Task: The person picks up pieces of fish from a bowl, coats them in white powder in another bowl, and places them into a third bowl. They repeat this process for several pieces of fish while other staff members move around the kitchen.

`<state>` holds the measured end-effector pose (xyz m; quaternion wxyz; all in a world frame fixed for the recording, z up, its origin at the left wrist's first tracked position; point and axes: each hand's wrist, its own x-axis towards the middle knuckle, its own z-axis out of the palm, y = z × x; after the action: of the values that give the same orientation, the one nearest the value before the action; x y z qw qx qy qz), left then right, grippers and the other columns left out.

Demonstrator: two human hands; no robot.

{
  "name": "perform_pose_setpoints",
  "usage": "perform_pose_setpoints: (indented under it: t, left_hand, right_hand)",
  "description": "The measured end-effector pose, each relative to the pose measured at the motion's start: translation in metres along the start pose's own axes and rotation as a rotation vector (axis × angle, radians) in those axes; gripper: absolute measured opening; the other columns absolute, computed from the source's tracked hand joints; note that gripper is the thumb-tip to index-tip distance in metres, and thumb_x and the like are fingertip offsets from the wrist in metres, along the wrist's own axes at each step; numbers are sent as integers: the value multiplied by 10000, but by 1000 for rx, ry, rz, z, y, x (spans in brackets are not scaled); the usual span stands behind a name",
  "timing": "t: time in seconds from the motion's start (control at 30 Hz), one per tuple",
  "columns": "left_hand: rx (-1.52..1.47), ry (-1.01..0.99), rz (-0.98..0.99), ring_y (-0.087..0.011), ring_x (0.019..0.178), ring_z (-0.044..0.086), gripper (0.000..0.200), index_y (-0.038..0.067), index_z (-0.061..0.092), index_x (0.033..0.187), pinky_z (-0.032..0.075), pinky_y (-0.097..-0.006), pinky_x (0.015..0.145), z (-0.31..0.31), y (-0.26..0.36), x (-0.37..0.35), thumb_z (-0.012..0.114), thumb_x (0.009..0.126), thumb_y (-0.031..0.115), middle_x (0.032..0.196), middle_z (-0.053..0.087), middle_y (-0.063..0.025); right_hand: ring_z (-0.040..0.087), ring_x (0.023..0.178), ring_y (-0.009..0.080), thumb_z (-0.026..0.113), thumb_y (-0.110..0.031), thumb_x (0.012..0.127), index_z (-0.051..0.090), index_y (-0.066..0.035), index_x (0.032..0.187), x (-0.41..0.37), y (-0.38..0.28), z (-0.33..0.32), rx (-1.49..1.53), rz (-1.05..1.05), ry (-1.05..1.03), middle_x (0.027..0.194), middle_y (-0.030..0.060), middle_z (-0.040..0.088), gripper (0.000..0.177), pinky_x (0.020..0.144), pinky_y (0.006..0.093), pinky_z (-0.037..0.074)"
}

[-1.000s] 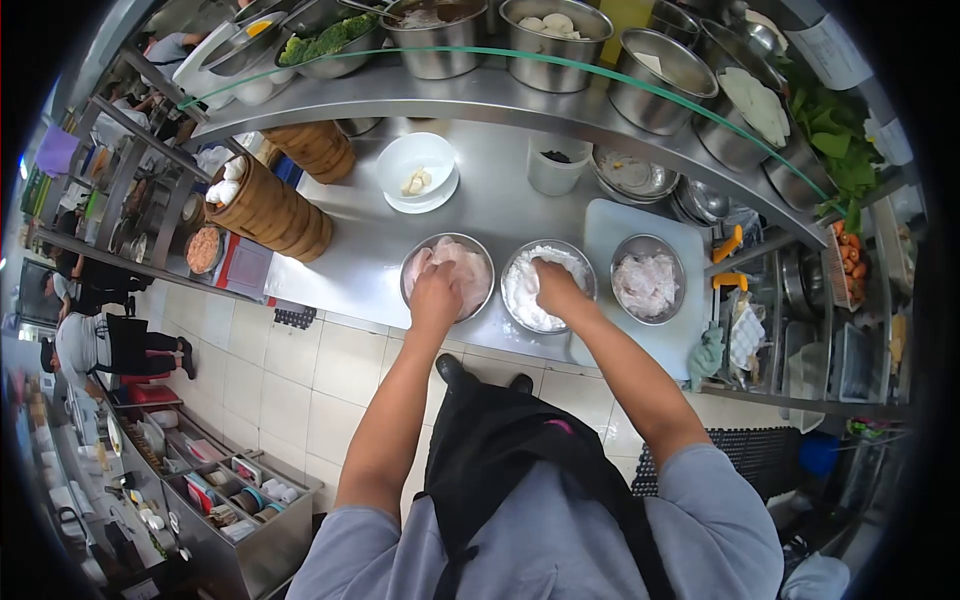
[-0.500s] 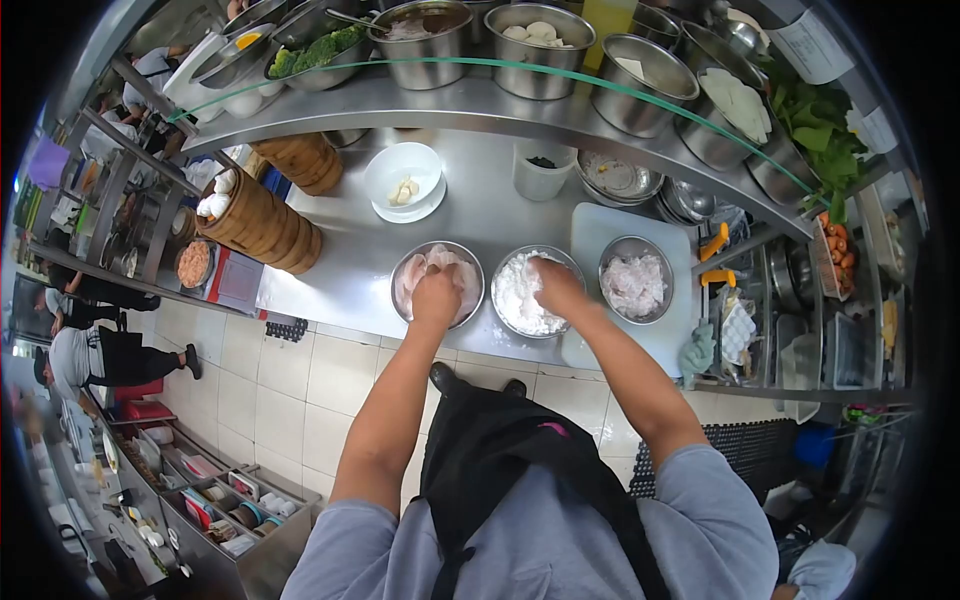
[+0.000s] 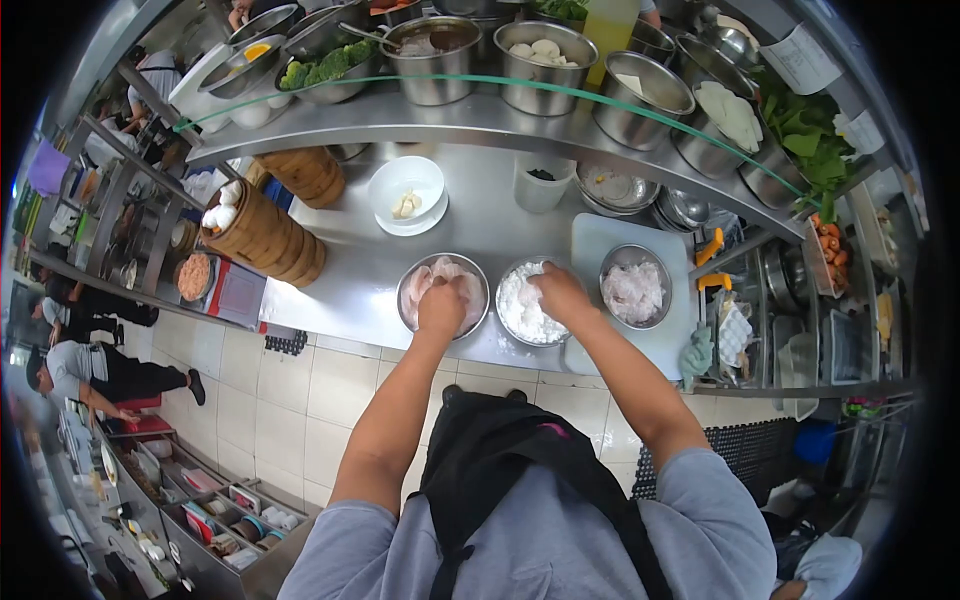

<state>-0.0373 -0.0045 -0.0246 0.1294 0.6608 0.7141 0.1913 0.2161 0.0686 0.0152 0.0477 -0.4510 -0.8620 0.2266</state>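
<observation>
My left hand (image 3: 441, 306) is down in a steel bowl (image 3: 404, 318) of pale pink raw meat slices (image 3: 470, 288). Its fingers are curled into the slices, and the fingertips are hidden. Over the right side of a second steel bowl (image 3: 541, 342) is my right hand (image 3: 563, 296), fingers bent together at the white powder (image 3: 518, 300). Whatever it pinches cannot be made out. A third steel bowl (image 3: 664, 318), with powder-coated pale pieces (image 3: 632, 289), sits on a white cutting board (image 3: 592, 236) to the right.
Behind the bowls are a white bowl (image 3: 405, 178) with pale pieces and a plastic tub (image 3: 540, 190). Bamboo steamers (image 3: 275, 245) stand left. A steel shelf (image 3: 480, 120) holding several pots overhangs the back. Yellow-handled tools (image 3: 712, 280) lie right. A person (image 3: 95, 370) stands far left.
The view has shifted slightly, so the counter sits a little lower. Both hands stay at the same bowls, with only small finger movement. The person far left now reaches an arm out.
</observation>
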Motion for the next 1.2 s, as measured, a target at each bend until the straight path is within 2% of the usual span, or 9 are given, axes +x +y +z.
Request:
perform_pose_setpoints:
  t: [0.23,0.37,0.43,0.6,0.67,0.83,1.03,1.13,1.2]
  left_hand:
    - [-48,-55,22,-391,929,678,397,90,654,1153,559,-466,792,-2,-5,5,751,778,177,1128,639,-237]
    - [-67,-79,67,-394,929,677,375,81,653,1139,557,-470,797,-9,-8,7,731,782,166,1117,641,-241]
    - [-105,-66,31,-392,958,666,370,92,685,1112,508,-466,901,-9,-9,10,738,752,160,1088,677,-205]
    - [-142,-31,242,-408,969,654,336,62,651,1099,512,-490,883,-10,-19,21,685,780,163,1076,688,-202]
    - [-90,-165,112,-404,1025,631,326,53,661,1076,479,-477,951,-30,-7,16,689,778,183,1136,666,-202]
    - [299,-143,318,-377,1111,601,356,85,657,1119,462,-494,980,-13,-6,17,686,788,212,1249,591,-194]
    - [271,19,352,-356,1069,627,322,70,645,1094,503,-500,901,2,8,10,670,802,204,1237,585,-213]
    - [248,-64,99,-373,952,664,284,55,646,1059,542,-485,796,7,10,10,655,799,168,1204,600,-230]
    - [222,-6,109,-343,876,673,231,89,709,962,494,-475,891,14,-2,23,678,748,170,940,695,-179]
  right_hand:
    - [553,1216,409,621,31,750,634,-41,1175,-5,-1,35,75,-51,47,1294,242,576,431,1050,440,449]
    - [569,1179,402,694,-48,695,624,-55,1184,-12,1,16,146,120,-23,1279,220,594,494,1029,422,468]
    - [614,1070,386,697,-63,697,627,-63,1157,-22,2,10,125,134,159,1164,170,633,465,923,433,503]
    - [613,1086,379,681,-55,717,673,-64,1115,-30,-10,22,40,216,210,1214,187,602,398,948,433,504]
    - [609,1095,379,675,-51,726,678,-66,1147,-25,-1,37,76,192,65,1243,187,584,421,965,432,499]
    - [615,1084,372,662,-60,725,694,-65,1136,-17,7,34,109,134,93,1190,178,624,412,949,428,508]
    - [650,1015,379,615,-68,728,693,-25,1116,-47,40,-31,348,128,346,1069,220,689,398,904,429,519]
    - [645,1027,392,655,-102,730,690,-12,1124,-67,75,-75,361,225,258,1107,238,669,406,916,410,513]
    - [643,1036,394,657,-111,727,693,-16,1122,-81,103,-91,273,276,288,1116,233,670,408,921,413,514]
